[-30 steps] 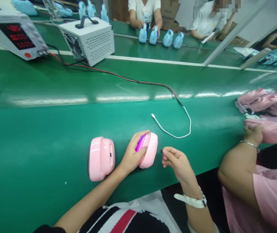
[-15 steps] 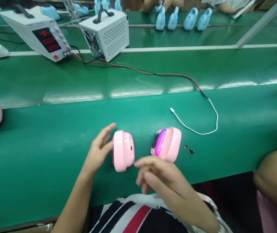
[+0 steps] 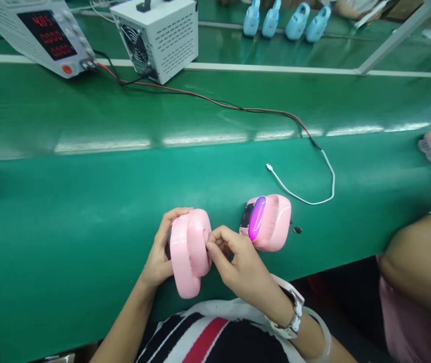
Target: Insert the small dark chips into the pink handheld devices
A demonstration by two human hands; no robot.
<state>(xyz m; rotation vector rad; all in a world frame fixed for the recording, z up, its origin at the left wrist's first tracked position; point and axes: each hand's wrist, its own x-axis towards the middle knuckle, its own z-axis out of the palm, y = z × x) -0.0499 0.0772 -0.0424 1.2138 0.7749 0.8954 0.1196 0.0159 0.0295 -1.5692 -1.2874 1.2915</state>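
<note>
My left hand [image 3: 161,252] is wrapped round the left side of a rounded pink plastic device [image 3: 185,252], tilted above the green mat. Thumb and fingertips of my right hand [image 3: 232,252] are pinched together against the device's right side. Whatever lies between those fingertips is hidden. Just beyond the right hand sits a second pink device [image 3: 275,222] with a glowing purple strip [image 3: 257,218] and a dark panel. Small dark pieces [image 3: 297,230] lie to its right on the mat.
A white cable [image 3: 306,199] with a small plug lies behind the second device, joined to red and black wires. A power supply [image 3: 52,40] with red digits and a vented white box [image 3: 162,38] stand at the back left. Another person's arm [image 3: 423,252] is at the right.
My left hand has closed round the left pink device and raised and tilted it. My right hand has moved to its right side and pinched there. The view has shifted.
</note>
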